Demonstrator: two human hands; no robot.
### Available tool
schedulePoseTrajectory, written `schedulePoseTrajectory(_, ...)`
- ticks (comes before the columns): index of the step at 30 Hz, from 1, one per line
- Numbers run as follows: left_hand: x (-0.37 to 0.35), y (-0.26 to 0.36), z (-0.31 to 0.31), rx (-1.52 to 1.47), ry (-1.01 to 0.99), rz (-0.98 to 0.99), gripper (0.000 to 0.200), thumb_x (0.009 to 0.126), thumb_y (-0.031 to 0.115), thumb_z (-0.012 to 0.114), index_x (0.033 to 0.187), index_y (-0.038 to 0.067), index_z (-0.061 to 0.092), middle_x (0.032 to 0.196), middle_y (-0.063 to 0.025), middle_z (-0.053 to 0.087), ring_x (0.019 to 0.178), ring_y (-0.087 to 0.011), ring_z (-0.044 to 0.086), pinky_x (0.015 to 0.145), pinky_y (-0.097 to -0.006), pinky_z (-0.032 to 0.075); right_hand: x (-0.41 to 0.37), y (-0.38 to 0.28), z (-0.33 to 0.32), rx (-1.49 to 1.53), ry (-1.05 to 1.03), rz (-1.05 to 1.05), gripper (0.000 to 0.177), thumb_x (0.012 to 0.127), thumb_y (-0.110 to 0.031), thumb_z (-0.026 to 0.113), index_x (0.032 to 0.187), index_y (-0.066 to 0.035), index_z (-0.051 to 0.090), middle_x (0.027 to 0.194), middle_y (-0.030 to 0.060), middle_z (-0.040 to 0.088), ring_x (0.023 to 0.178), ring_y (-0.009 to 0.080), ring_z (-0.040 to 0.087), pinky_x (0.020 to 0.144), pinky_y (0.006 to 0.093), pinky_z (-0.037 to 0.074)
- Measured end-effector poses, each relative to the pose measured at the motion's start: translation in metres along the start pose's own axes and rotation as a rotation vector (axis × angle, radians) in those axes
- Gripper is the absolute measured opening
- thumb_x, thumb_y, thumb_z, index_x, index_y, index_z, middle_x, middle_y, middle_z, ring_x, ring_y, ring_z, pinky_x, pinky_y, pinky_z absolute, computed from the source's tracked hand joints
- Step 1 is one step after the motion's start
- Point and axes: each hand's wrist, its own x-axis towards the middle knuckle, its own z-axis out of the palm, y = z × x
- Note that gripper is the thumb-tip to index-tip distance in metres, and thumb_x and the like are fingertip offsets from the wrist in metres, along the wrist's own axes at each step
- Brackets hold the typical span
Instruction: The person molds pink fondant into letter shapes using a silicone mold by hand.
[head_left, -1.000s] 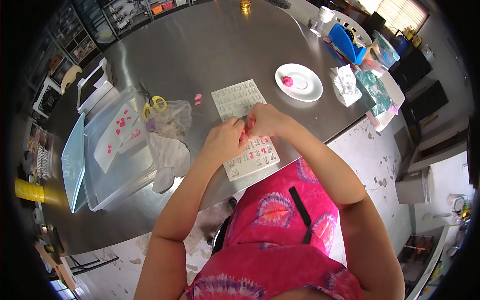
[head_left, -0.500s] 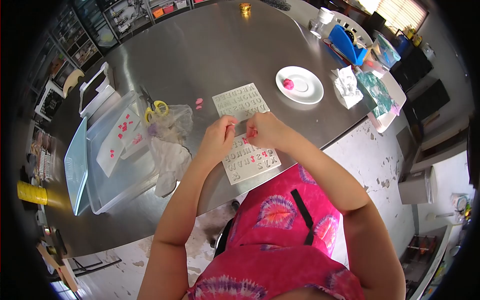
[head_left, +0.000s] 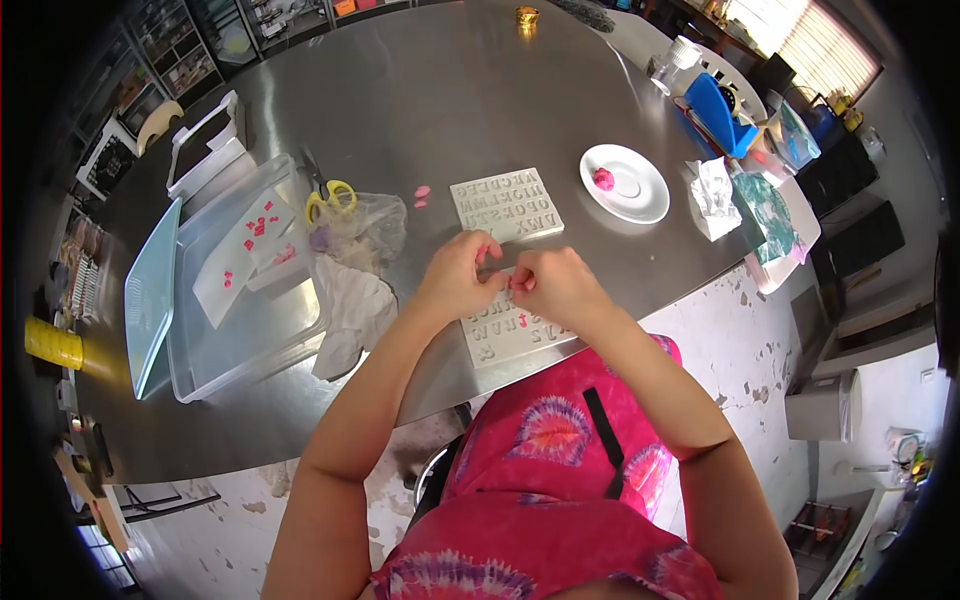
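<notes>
Two pale letter moulds lie on the metal table in front of me. My left hand (head_left: pixel 460 277) is over the upper left of the nearer mould (head_left: pixel 493 347), fingers curled, with a gap between thumb and forefinger. Close beside it, my right hand (head_left: pixel 556 287) has its fingers pinched together low over the same mould; whatever is in them is too small to make out. Pink paste fills some of this mould's letters, such as a pink letter (head_left: pixel 523 321); my hands cover its upper part. Just beyond my hands is the farther mould (head_left: pixel 508 204), its visible letters unfilled.
A white saucer (head_left: pixel 650 205) holds a pink lump (head_left: pixel 603 179). Pink bits (head_left: pixel 421 196) lie left of the moulds. Farther left are yellow-handled scissors (head_left: pixel 331 200), a plastic bag (head_left: pixel 380 225), a white cloth (head_left: pixel 355 312) and a clear tray (head_left: pixel 200 385). Crumpled tissue (head_left: pixel 713 200) stands right.
Both hands have come down from between the moulds onto the nearer one. The left thumb and forefinger have parted. The camera view has shifted slightly.
</notes>
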Motion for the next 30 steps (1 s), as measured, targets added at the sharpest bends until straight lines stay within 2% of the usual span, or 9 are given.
schedulePoseTrajectory(6,0.002,0.000,0.005,0.003,0.031,-0.073,0.034,0.060,0.011,0.077,0.086,0.005,0.055,0.069,-0.0039,0.048,0.059,-0.0141,0.047,0.052,-0.0295,0.040,0.009,0.001,-0.012,0.053,-0.138,0.089,0.012,0.065,-0.011,0.069,0.074,-0.003,0.067,0.071,0.0147,0.066,0.069,0.0278,0.066,0.068,0.0351,0.053)
schedulePoseTrajectory(8,0.002,-0.003,0.008,-0.002,0.082,-0.072,0.035,0.060,0.011,0.078,0.086,0.005,0.056,0.067,-0.0027,0.047,0.058,-0.0128,0.046,0.052,-0.0288,0.039,0.008,0.004,-0.019,0.088,-0.183,-0.001,0.017,0.065,-0.011,0.073,0.077,0.000,0.068,0.071,0.0099,0.067,0.063,0.0180,0.066,0.061,0.0290,0.052)
schedulePoseTrajectory(9,0.002,-0.003,0.007,-0.007,0.083,-0.075,0.035,0.060,0.011,0.078,0.086,0.005,0.056,0.067,-0.0027,0.047,0.058,-0.0128,0.046,0.052,-0.0288,0.039,0.008,0.008,-0.020,0.085,-0.187,0.002,0.017,0.065,-0.011,0.073,0.077,0.000,0.068,0.071,0.0099,0.067,0.063,0.0180,0.066,0.061,0.0290,0.052)
schedulePoseTrajectory(14,0.002,-0.008,0.000,-0.123,-0.053,-0.133,0.037,0.061,0.010,0.078,0.091,0.005,0.055,0.069,0.0001,0.044,0.057,-0.0094,0.042,0.052,-0.0270,0.038,0.018,0.022,-0.023,0.360,-0.292,0.129,0.015,0.072,-0.011,0.072,0.081,0.001,0.068,0.071,0.0067,0.066,0.061,0.0097,0.062,0.058,0.0239,0.050)
schedulePoseTrajectory(21,0.001,0.006,-0.002,-0.119,-0.096,-0.228,0.041,0.061,0.011,0.078,0.093,0.005,0.054,0.074,-0.0020,0.046,0.065,-0.0127,0.046,0.057,-0.0285,0.042,0.025,0.008,-0.022,0.221,-0.301,0.176,0.014,0.071,-0.012,0.070,0.078,0.001,0.068,0.068,0.0094,0.066,0.060,0.0140,0.064,0.056,0.0277,0.050)
schedulePoseTrajectory(23,0.001,0.005,0.002,0.014,-0.088,-0.191,0.046,0.061,0.016,0.079,0.098,0.007,0.054,0.090,-0.0090,0.055,0.080,-0.0230,0.059,0.070,-0.0348,0.047,0.028,0.002,-0.022,0.049,-0.283,0.133,0.013,0.070,-0.011,0.069,0.075,0.001,0.067,0.067,0.0114,0.066,0.061,0.0182,0.065,0.058,0.0307,0.051)
schedulePoseTrajectory(24,0.001,0.004,0.004,0.013,-0.098,-0.192,0.046,0.061,0.016,0.079,0.098,0.007,0.054,0.090,-0.0090,0.055,0.080,-0.0230,0.059,0.070,-0.0348,0.047,0.030,0.005,-0.018,0.054,-0.283,0.142,0.013,0.070,-0.011,0.069,0.075,0.001,0.067,0.067,0.0114,0.066,0.061,0.0182,0.065,0.058,0.0307,0.051)
schedulePoseTrajectory(26,0.001,0.004,0.010,0.036,-0.006,-0.150,0.044,0.061,0.015,0.079,0.095,0.006,0.053,0.087,-0.0088,0.051,0.074,-0.0201,0.053,0.065,-0.0320,0.046,0.033,0.011,-0.013,-0.019,-0.256,-0.020,0.013,0.070,-0.011,0.068,0.074,0.001,0.067,0.067,0.0128,0.066,0.063,0.0208,0.065,0.059,0.0327,0.050)
schedulePoseTrajectory(30,0.004,0.010,0.002,0.050,-0.103,-0.206,0.046,0.062,0.013,0.079,0.099,0.006,0.052,0.091,-0.0091,0.052,0.076,-0.0198,0.054,0.067,-0.0311,0.047,0.040,0.010,-0.023,-0.017,-0.349,-0.016,0.007,0.065,-0.005,0.066,0.072,-0.002,0.067,0.074,0.0168,0.066,0.075,0.0283,0.066,0.067,0.0377,0.051)
